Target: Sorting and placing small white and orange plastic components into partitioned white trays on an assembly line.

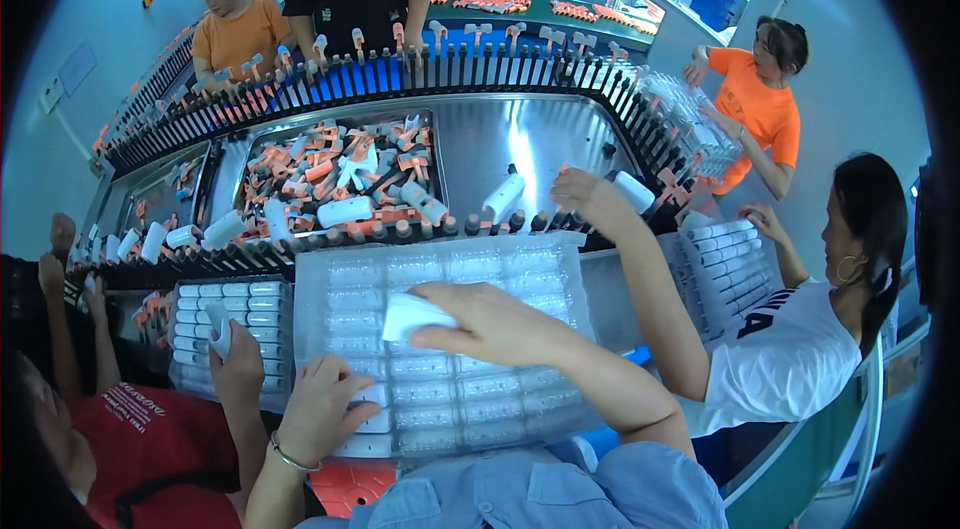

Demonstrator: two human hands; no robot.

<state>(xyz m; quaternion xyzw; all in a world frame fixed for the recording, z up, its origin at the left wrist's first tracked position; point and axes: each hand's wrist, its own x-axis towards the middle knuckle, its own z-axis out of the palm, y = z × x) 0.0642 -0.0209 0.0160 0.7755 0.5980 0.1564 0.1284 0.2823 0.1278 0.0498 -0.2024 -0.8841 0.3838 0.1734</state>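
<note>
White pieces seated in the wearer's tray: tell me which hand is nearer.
Left. The left hand is at the seated white pieces; the right hand is farther up the tray, holding another piece.

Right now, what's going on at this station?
The wearer's right hand holds a white piece over a clear compartmented tray. The left hand, thumb and fingers apart, is at the tray's left side, by a few white pieces seated there; most visible compartments look unfilled. To the left, a co-worker in red holds another white piece. Beyond, a bin holds jumbled orange and grey parts.
</note>
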